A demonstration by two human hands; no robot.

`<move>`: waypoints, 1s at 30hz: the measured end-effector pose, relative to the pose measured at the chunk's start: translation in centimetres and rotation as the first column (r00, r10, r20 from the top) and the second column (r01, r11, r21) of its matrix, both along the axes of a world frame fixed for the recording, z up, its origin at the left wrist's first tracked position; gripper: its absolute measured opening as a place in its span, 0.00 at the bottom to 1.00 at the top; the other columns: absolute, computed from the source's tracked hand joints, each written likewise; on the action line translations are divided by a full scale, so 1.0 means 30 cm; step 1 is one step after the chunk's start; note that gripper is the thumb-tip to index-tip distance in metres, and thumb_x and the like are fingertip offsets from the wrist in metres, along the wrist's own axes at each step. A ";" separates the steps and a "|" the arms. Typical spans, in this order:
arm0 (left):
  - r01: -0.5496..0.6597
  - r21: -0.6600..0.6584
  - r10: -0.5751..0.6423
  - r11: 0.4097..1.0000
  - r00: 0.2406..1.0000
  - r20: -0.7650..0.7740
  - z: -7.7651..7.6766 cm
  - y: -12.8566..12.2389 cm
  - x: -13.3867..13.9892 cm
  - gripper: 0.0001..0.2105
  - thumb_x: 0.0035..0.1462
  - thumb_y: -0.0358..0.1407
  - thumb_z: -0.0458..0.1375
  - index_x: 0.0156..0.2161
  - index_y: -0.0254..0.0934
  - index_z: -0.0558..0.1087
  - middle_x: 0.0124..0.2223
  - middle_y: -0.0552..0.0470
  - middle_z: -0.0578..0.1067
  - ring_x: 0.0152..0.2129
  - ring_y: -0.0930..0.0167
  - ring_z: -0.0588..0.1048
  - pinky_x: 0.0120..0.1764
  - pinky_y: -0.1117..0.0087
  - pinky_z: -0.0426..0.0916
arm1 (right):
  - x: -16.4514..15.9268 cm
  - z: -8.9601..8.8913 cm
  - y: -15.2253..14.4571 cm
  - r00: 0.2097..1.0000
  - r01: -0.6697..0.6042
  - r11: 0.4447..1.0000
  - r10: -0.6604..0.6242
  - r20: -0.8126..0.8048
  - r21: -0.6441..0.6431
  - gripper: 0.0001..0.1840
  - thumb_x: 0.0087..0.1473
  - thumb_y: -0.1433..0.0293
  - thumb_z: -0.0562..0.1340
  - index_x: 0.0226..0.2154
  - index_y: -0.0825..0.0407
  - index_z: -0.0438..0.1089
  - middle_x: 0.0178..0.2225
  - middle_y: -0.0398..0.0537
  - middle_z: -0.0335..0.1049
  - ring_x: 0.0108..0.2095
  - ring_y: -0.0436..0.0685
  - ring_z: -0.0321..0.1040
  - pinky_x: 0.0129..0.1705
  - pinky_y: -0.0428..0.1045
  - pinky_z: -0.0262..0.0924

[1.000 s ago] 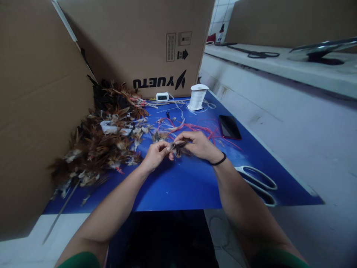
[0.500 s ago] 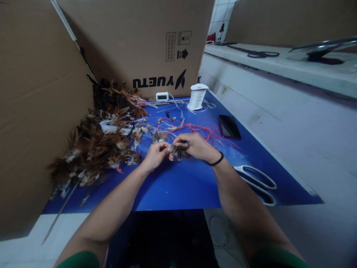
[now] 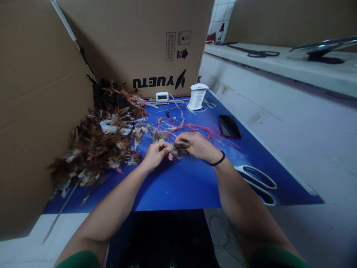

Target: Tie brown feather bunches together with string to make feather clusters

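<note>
Between my two hands, over the blue tabletop (image 3: 178, 190), is a small bunch of brown-grey feathers (image 3: 180, 148). My left hand (image 3: 156, 154) is closed, its thumb and fingertips pinching the pale end of the bunch. From the other side my right hand (image 3: 198, 145), with a black band at the wrist, has its fingers closed on the darker feather tips. Just beyond my left fingers lies another small feather tuft (image 3: 158, 137). Red strings (image 3: 202, 129) are strewn behind my right hand.
A heap of brown feathers (image 3: 95, 145) covers the table's left side. At the back stand a white spool (image 3: 197, 97) and a small digital clock (image 3: 162, 96). A phone (image 3: 229, 126) and white-handled scissors (image 3: 258, 178) lie at right. Cardboard (image 3: 119, 44) walls the back and left.
My right hand has shifted slightly to the right and away from my left fingers, so more of the feathers shows between them. My left hand stays nearly in place.
</note>
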State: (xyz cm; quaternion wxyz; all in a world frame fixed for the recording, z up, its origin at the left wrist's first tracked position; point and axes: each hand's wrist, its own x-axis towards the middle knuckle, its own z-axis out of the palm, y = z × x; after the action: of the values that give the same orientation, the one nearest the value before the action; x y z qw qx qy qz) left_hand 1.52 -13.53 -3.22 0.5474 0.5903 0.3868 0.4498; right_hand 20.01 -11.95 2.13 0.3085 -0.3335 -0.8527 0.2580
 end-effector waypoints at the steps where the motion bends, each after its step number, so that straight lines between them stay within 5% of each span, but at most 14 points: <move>1: -0.001 0.003 0.001 1.000 1.000 -0.005 -0.001 0.001 -0.001 0.15 0.51 0.45 0.59 0.27 0.31 0.68 0.22 0.51 0.72 0.20 0.74 0.71 0.29 0.71 0.67 | 0.000 0.000 0.000 1.000 0.002 1.000 -0.002 0.005 0.003 0.05 0.50 0.76 0.58 0.27 0.54 0.68 0.24 0.43 0.69 0.26 0.48 0.62 0.29 0.44 0.53; 12: -0.005 0.015 0.006 1.000 0.999 -0.044 0.020 -0.007 -0.004 0.15 0.50 0.44 0.60 0.28 0.31 0.70 0.21 0.52 0.72 0.19 0.75 0.71 0.29 0.73 0.66 | -0.013 -0.008 -0.002 0.999 -0.033 0.998 0.032 -0.033 -0.046 0.06 0.53 0.73 0.58 0.28 0.55 0.70 0.24 0.43 0.70 0.24 0.47 0.64 0.29 0.44 0.55; 19: 0.020 -0.163 0.023 0.986 0.966 0.257 0.040 -0.008 -0.013 0.12 0.45 0.39 0.64 0.26 0.32 0.68 0.22 0.54 0.71 0.19 0.78 0.70 0.27 0.76 0.66 | -0.002 -0.034 0.039 0.940 0.113 0.979 -0.161 -0.300 -0.171 0.13 0.53 0.67 0.58 0.40 0.54 0.71 0.38 0.50 0.73 0.38 0.54 0.69 0.41 0.50 0.62; 25: 0.002 -0.238 0.082 0.971 0.936 0.343 0.055 -0.008 -0.014 0.12 0.41 0.36 0.67 0.26 0.31 0.68 0.21 0.54 0.72 0.18 0.78 0.70 0.26 0.76 0.68 | -0.028 -0.049 0.026 0.956 -0.139 0.896 0.011 -0.293 -0.421 0.17 0.43 0.64 0.66 0.37 0.56 0.72 0.35 0.50 0.74 0.35 0.54 0.70 0.40 0.51 0.63; 30: -0.002 -0.249 0.094 0.969 0.928 0.360 0.045 -0.005 -0.019 0.12 0.40 0.35 0.68 0.26 0.30 0.71 0.21 0.53 0.73 0.18 0.77 0.72 0.27 0.76 0.69 | -0.071 -0.036 -0.010 0.898 -0.138 0.867 -0.094 -0.431 -0.478 0.20 0.38 0.62 0.70 0.33 0.57 0.72 0.32 0.48 0.74 0.34 0.53 0.70 0.39 0.51 0.63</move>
State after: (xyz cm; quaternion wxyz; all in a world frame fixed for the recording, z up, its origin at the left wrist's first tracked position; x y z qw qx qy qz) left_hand 0.96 -13.67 -1.86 0.6674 0.4136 0.3437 0.5151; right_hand 17.87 -12.25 1.07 0.3937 -0.3245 -0.6689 0.5406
